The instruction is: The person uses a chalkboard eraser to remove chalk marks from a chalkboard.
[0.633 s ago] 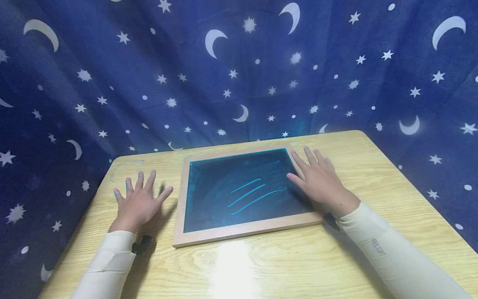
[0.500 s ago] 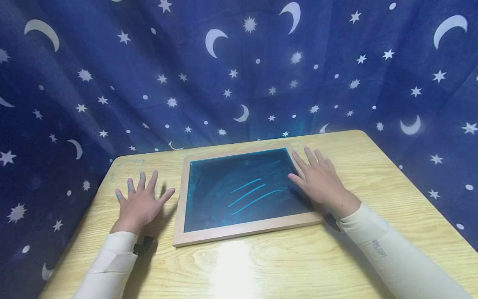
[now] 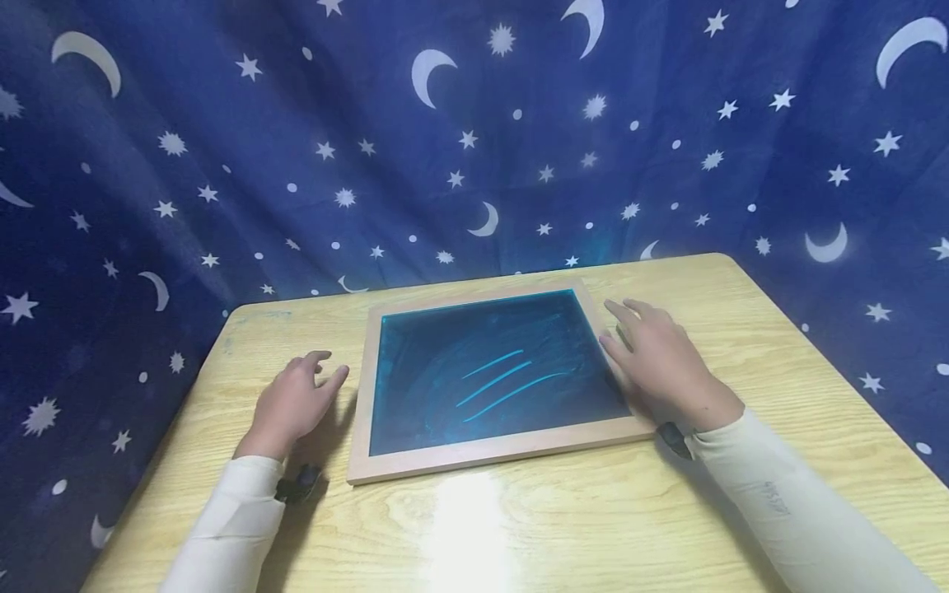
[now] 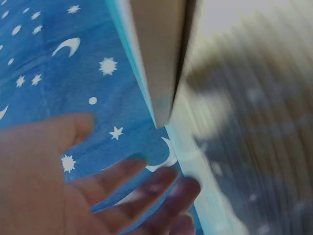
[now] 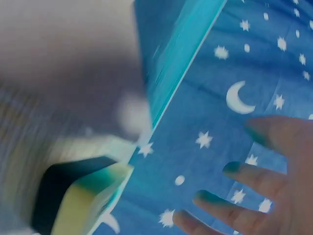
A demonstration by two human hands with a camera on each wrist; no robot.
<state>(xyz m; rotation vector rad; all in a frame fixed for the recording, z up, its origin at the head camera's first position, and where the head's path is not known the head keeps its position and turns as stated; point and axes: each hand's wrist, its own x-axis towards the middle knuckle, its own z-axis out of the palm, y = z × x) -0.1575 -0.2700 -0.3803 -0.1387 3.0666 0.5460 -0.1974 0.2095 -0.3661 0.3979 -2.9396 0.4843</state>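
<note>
A wood-framed chalkboard lies on the table, with three slanting blue chalk lines on its dark face. My left hand hovers just left of the frame, fingers loosely bent and nothing in them. In the left wrist view, its thumb and fingers are apart from the frame edge. At the board's right side is my right hand, fingers relaxed and slightly curled. The right wrist view shows blue chalk on its fingertips and a black-and-yellow block, stained teal like a chalkboard eraser, nearby.
The light wooden table extends around the board, with faint blue smudges at its far left corner. A blue curtain with white moons and stars hangs behind and along both sides.
Spread fingers of both hands have drawn in and bent. My left hand has moved slightly right; my right hand has shifted right, off the board's face. The head view has tilted down a little.
</note>
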